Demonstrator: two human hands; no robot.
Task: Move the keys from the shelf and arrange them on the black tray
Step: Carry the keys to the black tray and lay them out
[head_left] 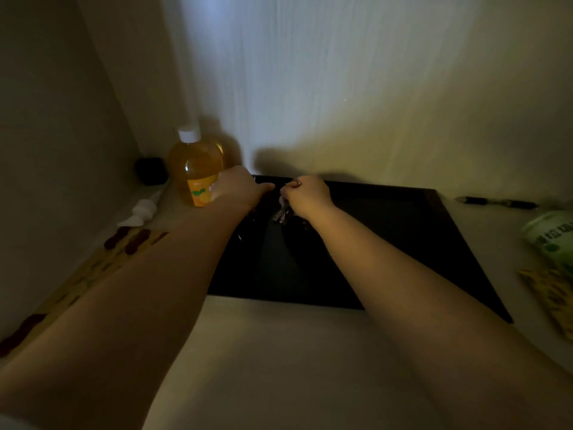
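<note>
Orange bottle (198,169) stands just left of the tray (418,243), beside the left hand (240,186), grip unclear. Right hand (305,195) pinches keys (282,214) dangling over the tray's back-left corner.

The left hand (240,186) covers the near-left corner of the black tray (403,237), and whatever its fingers touch there is lost in shadow. The bunch of keys (282,214) hangs half hidden under the right hand (307,195); how many keys it has cannot be told. A dark object (151,171) behind the orange bottle (197,169) is too dim to identify. The green packet (552,235) is cut off by the right edge, its print unreadable.
</note>
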